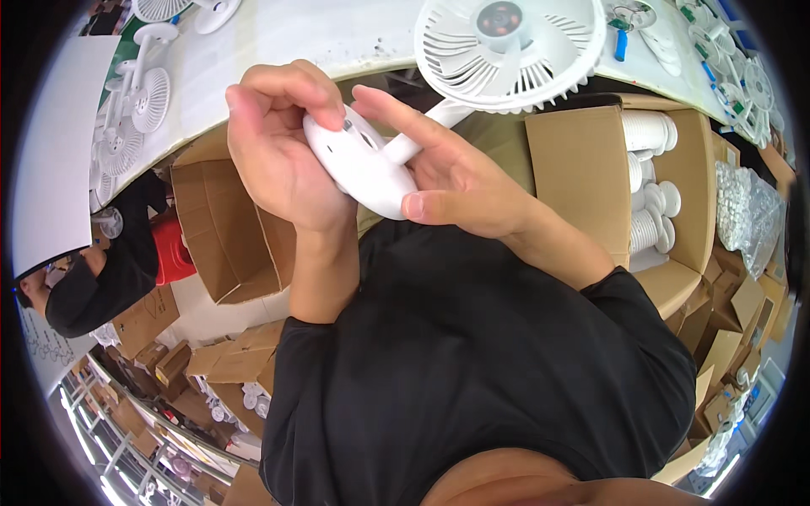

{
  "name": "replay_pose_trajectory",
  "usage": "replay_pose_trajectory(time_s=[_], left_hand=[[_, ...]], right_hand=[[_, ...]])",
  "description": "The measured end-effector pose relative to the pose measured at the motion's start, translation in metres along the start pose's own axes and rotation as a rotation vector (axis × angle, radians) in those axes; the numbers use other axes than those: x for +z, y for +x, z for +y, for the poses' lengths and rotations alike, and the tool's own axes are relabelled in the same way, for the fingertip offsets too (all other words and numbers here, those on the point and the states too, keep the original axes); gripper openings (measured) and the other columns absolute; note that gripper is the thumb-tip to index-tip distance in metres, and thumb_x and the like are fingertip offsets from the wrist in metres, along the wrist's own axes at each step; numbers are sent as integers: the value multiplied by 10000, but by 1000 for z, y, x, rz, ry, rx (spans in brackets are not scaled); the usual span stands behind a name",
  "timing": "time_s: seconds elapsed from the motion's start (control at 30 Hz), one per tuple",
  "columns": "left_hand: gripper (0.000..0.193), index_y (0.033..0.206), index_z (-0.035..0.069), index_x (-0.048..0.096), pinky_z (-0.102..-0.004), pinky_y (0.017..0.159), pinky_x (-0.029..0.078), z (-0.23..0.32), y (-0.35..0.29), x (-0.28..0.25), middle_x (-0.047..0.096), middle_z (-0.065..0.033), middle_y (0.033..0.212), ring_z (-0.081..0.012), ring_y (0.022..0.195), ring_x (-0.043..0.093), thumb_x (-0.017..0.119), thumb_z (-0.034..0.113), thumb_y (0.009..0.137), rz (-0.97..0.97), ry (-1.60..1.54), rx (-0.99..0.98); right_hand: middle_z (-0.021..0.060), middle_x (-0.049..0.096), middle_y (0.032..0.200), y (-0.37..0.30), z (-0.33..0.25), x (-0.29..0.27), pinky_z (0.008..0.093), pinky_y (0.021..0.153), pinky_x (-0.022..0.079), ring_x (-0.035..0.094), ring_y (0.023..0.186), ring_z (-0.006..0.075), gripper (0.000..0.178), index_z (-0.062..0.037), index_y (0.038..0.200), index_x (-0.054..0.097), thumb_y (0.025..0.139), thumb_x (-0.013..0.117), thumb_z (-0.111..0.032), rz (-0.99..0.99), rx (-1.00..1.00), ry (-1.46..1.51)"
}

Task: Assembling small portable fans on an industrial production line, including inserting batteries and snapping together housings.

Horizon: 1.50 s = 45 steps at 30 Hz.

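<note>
Tilted on its side between my hands is a white desk fan point(359, 160) with an oval-looking base, a short stem and a round slatted head point(548, 72). Its head, with a dark round centre, reaches over the table's near edge. My left hand point(283, 156) is curled against the base's left end, fingertips at a small grey part and slot on it. My right hand point(472, 177) grips the other end, thumb on the base's rim and fingers beside the stem. The fingers' far sides are hidden.
A white table point(337, 38) runs across the front, with more white fans point(152, 99) at its left. An open carton point(224, 228) stands at left; another carton point(578, 173) at right holds white ribbed parts. A blue-handled tool point(621, 45) lies at back right. A co-worker point(101, 274) is at far left.
</note>
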<state>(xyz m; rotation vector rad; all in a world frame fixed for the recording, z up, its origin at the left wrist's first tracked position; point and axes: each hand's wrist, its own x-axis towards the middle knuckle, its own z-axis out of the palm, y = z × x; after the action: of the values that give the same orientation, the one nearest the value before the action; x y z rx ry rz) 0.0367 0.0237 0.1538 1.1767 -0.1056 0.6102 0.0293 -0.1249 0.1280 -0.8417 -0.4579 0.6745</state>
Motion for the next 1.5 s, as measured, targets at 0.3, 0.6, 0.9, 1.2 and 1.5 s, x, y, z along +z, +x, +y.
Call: replay_pose_trajectory(time_s=[0.3, 0.6, 0.9, 1.2, 1.5], left_hand=[[524, 747, 100, 537, -286, 652, 335, 8, -9, 5, 433, -3, 571, -140, 627, 402, 218, 381, 1055, -231, 225, 250], [586, 709, 73, 548, -278, 676, 339, 0, -4, 1, 515, -55, 669, -153, 650, 401, 196, 391, 1053, -185, -188, 10], [503, 702, 99, 519, -305, 697, 334, 0, -17, 9, 457, -16, 648, -164, 680, 367, 244, 362, 1030, -275, 179, 206], [596, 819, 42, 594, -290, 686, 364, -7, -21, 6, 530, -59, 704, -169, 688, 434, 203, 436, 1036, -322, -38, 100], [525, 1034, 0, 558, -283, 693, 391, -11, -11, 11, 539, -71, 694, -158, 693, 481, 239, 417, 1035, -319, -304, 19]], right_hand=[[214, 367, 1460, 16, -24, 4, 335, 1091, 325, 400, 1310, 288, 879, -20, 1535, 228, 821, 724, -153, -5, 196, -46], [190, 347, 1502, 11, -10, -2, 348, 1123, 267, 363, 1355, 286, 1013, -37, 1560, 154, 755, 759, -153, -50, 29, -180], [190, 328, 1517, 10, -26, -7, 365, 1133, 246, 352, 1367, 293, 1079, -52, 1572, 119, 720, 773, -160, -78, 164, -231], [254, 205, 1555, 4, -22, -6, 455, 1115, 255, 310, 1379, 382, 1047, -31, 1568, 85, 809, 750, -310, -144, 3, -372], [275, 164, 1577, -3, -20, -18, 466, 1140, 221, 265, 1414, 394, 1041, -25, 1565, 0, 846, 703, -295, -243, -286, -722]])
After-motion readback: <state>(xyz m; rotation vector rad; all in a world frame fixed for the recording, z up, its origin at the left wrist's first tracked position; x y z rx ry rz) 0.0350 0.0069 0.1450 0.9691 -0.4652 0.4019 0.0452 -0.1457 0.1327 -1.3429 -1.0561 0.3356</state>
